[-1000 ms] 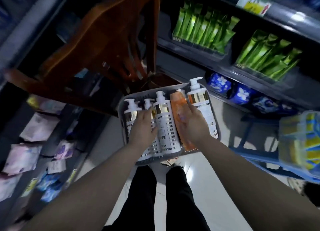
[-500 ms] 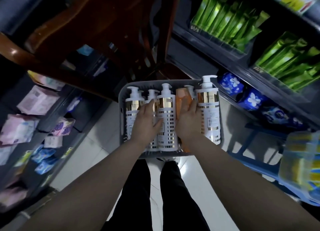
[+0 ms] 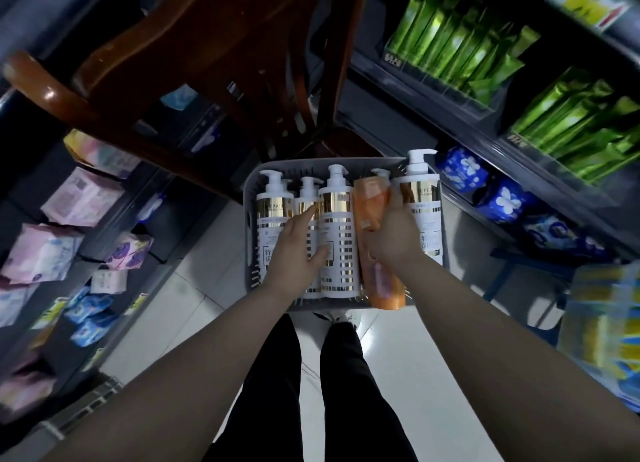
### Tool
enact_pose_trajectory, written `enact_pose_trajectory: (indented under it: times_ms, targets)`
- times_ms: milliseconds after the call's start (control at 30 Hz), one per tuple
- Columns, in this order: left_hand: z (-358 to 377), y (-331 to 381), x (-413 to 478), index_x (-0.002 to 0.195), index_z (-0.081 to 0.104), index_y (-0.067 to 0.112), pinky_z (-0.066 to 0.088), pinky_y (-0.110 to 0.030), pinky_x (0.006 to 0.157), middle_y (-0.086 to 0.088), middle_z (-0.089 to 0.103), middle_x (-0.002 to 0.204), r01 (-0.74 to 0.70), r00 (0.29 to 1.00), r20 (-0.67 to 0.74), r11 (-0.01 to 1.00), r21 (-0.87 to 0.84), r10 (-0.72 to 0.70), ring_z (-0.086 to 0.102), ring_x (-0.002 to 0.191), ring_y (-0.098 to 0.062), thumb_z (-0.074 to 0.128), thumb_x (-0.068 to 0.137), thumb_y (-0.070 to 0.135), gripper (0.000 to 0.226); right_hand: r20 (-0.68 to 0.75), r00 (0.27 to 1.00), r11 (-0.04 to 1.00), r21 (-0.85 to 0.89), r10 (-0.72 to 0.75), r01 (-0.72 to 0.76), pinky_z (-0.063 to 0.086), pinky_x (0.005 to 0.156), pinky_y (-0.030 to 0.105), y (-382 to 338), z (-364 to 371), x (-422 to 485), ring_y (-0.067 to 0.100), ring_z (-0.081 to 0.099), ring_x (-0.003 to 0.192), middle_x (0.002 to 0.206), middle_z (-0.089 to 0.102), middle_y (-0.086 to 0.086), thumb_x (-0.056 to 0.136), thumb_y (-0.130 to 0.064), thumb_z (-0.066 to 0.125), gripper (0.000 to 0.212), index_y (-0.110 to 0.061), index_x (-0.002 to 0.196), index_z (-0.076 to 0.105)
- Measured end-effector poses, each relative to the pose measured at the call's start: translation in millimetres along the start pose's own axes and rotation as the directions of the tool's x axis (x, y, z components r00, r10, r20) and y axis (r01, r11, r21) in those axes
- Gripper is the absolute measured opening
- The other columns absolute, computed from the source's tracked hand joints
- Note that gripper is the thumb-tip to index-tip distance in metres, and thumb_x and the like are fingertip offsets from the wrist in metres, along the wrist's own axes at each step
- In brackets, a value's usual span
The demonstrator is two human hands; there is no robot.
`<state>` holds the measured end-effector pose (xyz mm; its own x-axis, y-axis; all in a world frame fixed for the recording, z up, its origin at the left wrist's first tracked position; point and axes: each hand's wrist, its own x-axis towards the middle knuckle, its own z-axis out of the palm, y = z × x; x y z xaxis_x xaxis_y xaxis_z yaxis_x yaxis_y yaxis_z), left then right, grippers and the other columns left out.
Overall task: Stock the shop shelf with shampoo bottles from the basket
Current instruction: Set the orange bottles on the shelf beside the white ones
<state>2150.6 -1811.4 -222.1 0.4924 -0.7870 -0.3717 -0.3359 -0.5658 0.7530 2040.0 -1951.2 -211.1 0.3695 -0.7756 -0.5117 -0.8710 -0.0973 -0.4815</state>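
A grey plastic basket (image 3: 252,198) sits in front of me at about knee height. Several white-and-gold pump shampoo bottles lie in it side by side, plus one orange shampoo bottle (image 3: 371,198). My right hand (image 3: 393,238) is wrapped around the middle of the orange bottle, whose base sticks out over the basket's near rim. My left hand (image 3: 294,250) lies palm down on the narrow second white bottle (image 3: 307,194), fingers across it and thumb pressed against the third white bottle (image 3: 339,219). A taller white bottle (image 3: 420,198) lies at the basket's right side.
A dark shop shelf (image 3: 485,142) on the right holds green sachets (image 3: 457,42) above and blue flowered packs (image 3: 502,201) below. Left shelving carries pink and blue packets (image 3: 45,253). A brown wooden chair (image 3: 194,45) stands just behind the basket. A blue crate (image 3: 602,323) sits at right.
My right hand has closed on the orange bottle and drawn it toward me, so its base now overhangs the near rim. My left hand has stayed on the white bottles.
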Motion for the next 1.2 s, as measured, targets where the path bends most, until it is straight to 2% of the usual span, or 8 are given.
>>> enact_pose_trajectory:
  times_ms: [133,233,333,533,700,767,1000,1200]
  targets:
    - [-1.5,21.6,-0.7,0.148,0.027,0.027,0.040,-0.035,0.107,0.005,0.048,0.140,0.133,0.973,0.218,0.954,-0.268,-0.074,0.048,0.127,-0.011,0.077,0.073,0.044,0.091,-0.033,0.991,0.939,0.317,-0.127,0.131,0.044,0.070,0.016,-9.6,-20.7,-18.4,0.014,0.059,0.099,0.110,0.058,-0.006,0.074,-0.014,0.075,0.074,-0.021,0.138,0.037]
    - [-2.3,40.8,4.1,0.134,0.045,0.022,0.050,-0.044,0.098,0.005,0.065,0.120,0.287,0.920,0.371,0.867,-0.408,-0.130,0.063,0.109,-0.013,0.080,0.074,0.030,0.070,-0.001,0.981,0.864,0.473,-0.195,0.172,0.052,0.079,0.019,-23.8,-27.8,-28.5,-0.002,0.059,0.096,0.108,0.057,-0.015,0.075,-0.014,0.077,0.072,-0.023,0.137,0.040]
    - [-19.4,37.5,5.3,0.122,0.056,0.019,0.053,-0.048,0.092,0.003,0.071,0.106,0.313,0.943,0.261,0.818,-0.483,-0.207,0.069,0.098,-0.015,0.074,0.081,0.013,0.045,0.041,0.972,0.805,0.569,-0.231,0.167,0.051,0.092,0.026,-27.0,-21.6,-27.7,-0.002,0.056,0.111,0.127,0.055,-0.008,0.085,-0.028,0.071,0.067,-0.020,0.143,0.037]
    - [-71.7,-5.7,-16.7,0.112,0.053,0.020,0.053,-0.014,0.064,0.010,0.067,0.097,0.211,0.924,-0.142,0.783,-0.585,-0.355,0.066,0.077,0.007,0.069,0.082,-0.001,0.040,0.186,0.978,0.995,0.058,-0.095,0.085,0.024,0.114,0.039,-8.6,30.0,-4.4,0.029,0.011,0.147,0.161,0.006,0.014,0.088,-0.047,0.061,0.093,-0.014,0.154,0.004]
    - [-87.8,-30.7,-37.9,0.124,0.047,0.019,0.054,-0.026,0.077,0.001,0.067,0.111,0.206,0.933,-0.151,0.831,-0.517,-0.325,0.068,0.096,-0.009,0.073,0.080,0.001,0.053,0.255,0.961,0.977,0.156,0.105,-0.148,0.051,0.083,0.032,-17.1,54.9,12.4,0.031,0.055,0.117,0.147,0.041,0.016,0.080,-0.046,0.072,0.110,-0.010,0.153,-0.002]
    - [-84.5,-30.4,-45.9,0.121,0.048,0.022,0.054,-0.022,0.075,0.003,0.068,0.109,0.194,0.934,-0.162,0.832,-0.519,-0.319,0.068,0.093,-0.005,0.073,0.080,0.001,0.052,0.222,0.968,0.969,0.186,0.121,-0.163,0.051,0.083,0.031,-16.5,57.1,13.8,0.030,0.056,0.116,0.144,0.045,0.014,0.078,-0.046,0.075,0.111,-0.010,0.153,0.001]
    - [-105.0,-8.5,-72.9,0.121,0.047,0.022,0.052,-0.019,0.072,0.006,0.067,0.107,0.119,0.919,-0.237,0.794,-0.597,-0.316,0.068,0.088,-0.002,0.073,0.080,0.004,0.052,0.223,0.970,0.868,0.495,-0.092,-0.031,0.053,0.092,0.043,-47.3,-4.2,-21.2,0.020,0.059,0.112,0.128,0.059,-0.002,0.067,-0.037,0.086,0.091,-0.024,0.140,0.035]
    - [-170.3,37.0,-118.0,0.114,0.052,0.028,0.052,-0.035,0.068,-0.005,0.070,0.103,-0.063,0.895,-0.388,0.800,-0.597,-0.219,0.069,0.087,-0.023,0.080,0.074,0.017,0.050,0.299,0.844,0.695,0.710,-0.446,0.116,0.057,0.083,0.043,-141.6,-88.5,-73.8,0.026,0.069,0.099,0.111,0.068,0.007,0.064,-0.012,0.080,0.067,-0.021,0.123,0.049]
